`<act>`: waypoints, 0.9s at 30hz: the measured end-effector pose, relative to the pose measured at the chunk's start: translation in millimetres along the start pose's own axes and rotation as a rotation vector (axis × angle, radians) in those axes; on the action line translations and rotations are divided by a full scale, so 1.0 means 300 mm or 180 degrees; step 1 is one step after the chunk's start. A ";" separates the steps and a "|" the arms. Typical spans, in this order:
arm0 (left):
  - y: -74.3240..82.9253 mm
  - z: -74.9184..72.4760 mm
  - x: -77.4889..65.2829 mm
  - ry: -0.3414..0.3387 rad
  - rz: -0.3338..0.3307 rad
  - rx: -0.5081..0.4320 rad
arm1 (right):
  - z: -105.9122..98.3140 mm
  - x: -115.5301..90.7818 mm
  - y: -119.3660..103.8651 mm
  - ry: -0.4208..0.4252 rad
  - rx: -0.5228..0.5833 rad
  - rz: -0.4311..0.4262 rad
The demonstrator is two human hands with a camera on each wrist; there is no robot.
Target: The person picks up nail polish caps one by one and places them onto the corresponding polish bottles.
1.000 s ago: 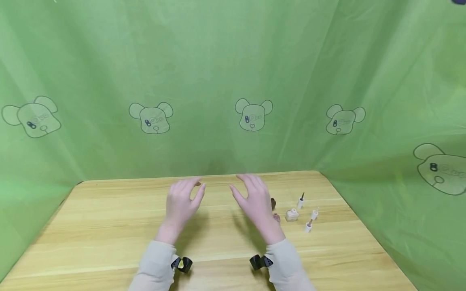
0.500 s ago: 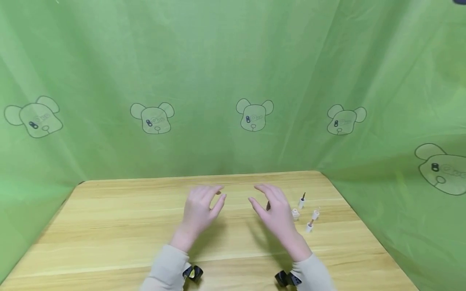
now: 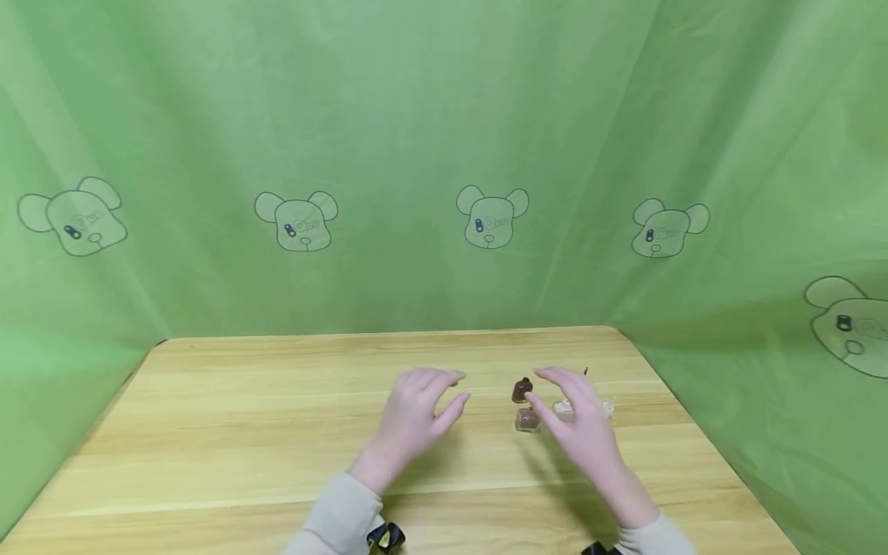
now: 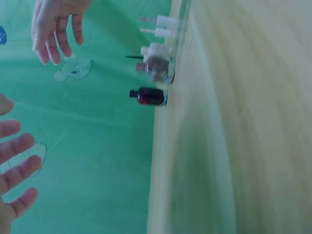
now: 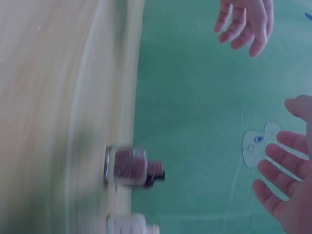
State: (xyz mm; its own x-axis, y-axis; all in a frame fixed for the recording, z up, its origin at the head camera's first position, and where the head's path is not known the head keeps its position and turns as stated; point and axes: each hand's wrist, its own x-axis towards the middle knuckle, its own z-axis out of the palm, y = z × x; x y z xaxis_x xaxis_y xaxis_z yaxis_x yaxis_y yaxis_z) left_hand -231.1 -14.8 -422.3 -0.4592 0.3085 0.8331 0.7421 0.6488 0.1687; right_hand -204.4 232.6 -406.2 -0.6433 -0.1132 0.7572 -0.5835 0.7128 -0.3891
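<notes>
I saw both hands hovering over the wooden bench [image 3: 208, 432], empty, fingers loosely spread. The left hand [image 3: 416, 416] hung about mid-bench, holding nothing. The right hand [image 3: 579, 420] hung toward the right edge, its thumb just beside a glittery brown bottle [image 3: 527, 418], though I could not tell whether they touched. A pale bottle [image 3: 563, 410] stood partly hidden behind that hand. Just beyond, a dark brown bottle [image 3: 522, 390] stood upright. In the left wrist view, 2 white caps [image 4: 165, 27] lay past the bottles. Farthest off, a green cloth [image 3: 444, 154] printed with bear heads closed off the far edge.
</notes>
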 end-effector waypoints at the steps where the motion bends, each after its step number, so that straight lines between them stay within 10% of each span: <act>1: 0.007 0.003 0.000 -0.0043 -0.0034 -0.0045 | -0.012 -0.003 0.008 0.0008 -0.0017 0.0026; 18: 0.064 0.028 0.017 -0.0604 -0.0838 -0.0868 | -0.137 -0.044 0.115 0.0326 -0.0081 0.0175; 27: 0.065 0.074 0.037 -0.0853 -0.1717 -0.1577 | -0.168 -0.085 0.178 0.0289 0.0060 0.0771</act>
State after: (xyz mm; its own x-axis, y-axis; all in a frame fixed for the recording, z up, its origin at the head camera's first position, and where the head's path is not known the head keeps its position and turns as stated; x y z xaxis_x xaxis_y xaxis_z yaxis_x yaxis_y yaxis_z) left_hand -232.5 16.9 -421.6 -0.8742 0.2371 0.4237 0.4851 0.3901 0.7826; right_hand -194.2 308.3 -419.8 -0.7187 0.1226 0.6844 -0.4275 0.6984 -0.5740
